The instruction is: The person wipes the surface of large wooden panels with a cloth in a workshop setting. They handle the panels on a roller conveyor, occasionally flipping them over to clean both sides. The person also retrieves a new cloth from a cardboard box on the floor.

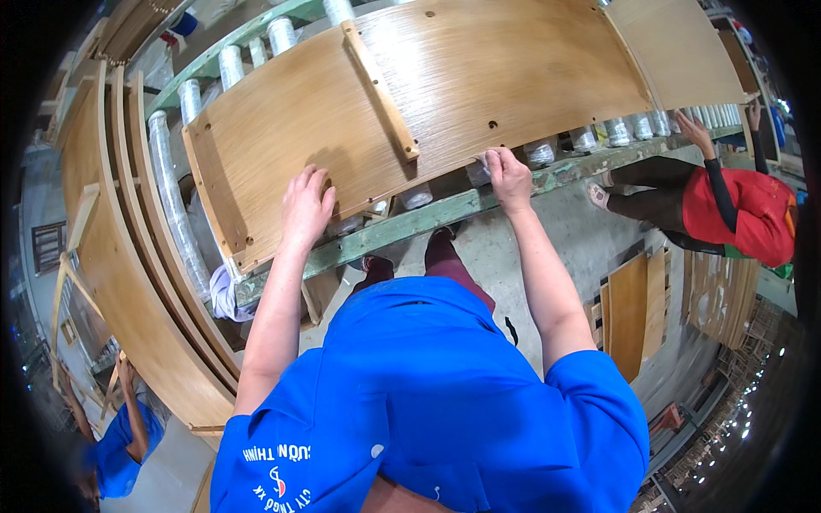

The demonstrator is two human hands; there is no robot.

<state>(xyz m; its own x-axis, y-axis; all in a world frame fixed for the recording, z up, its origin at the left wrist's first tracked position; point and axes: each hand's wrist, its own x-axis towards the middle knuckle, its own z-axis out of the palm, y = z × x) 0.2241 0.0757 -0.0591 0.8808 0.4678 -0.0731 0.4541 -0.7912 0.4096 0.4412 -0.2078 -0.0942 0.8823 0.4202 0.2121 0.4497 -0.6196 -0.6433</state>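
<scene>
A long, glossy brown wooden panel [513, 64] lies before me on a roller conveyor. It has several dark holes, and a narrow wooden strip [380, 94] crosses its face. My left hand [308, 209] rests at the panel's near edge, left of the strip, fingers apart and holding nothing. At the near edge right of the strip, my right hand [510, 179] is closed with its fingers pinched. A small pale bit shows beside those fingertips; what it is I cannot make out.
The conveyor has a green frame [428, 221] and plastic-wrapped rollers [231, 67]. Large curved panels [128, 256] stand at left, near a person in blue [128, 445]. A person in red [737, 209] reaches toward another panel [680, 51] at right. More boards [629, 312] stand on the floor.
</scene>
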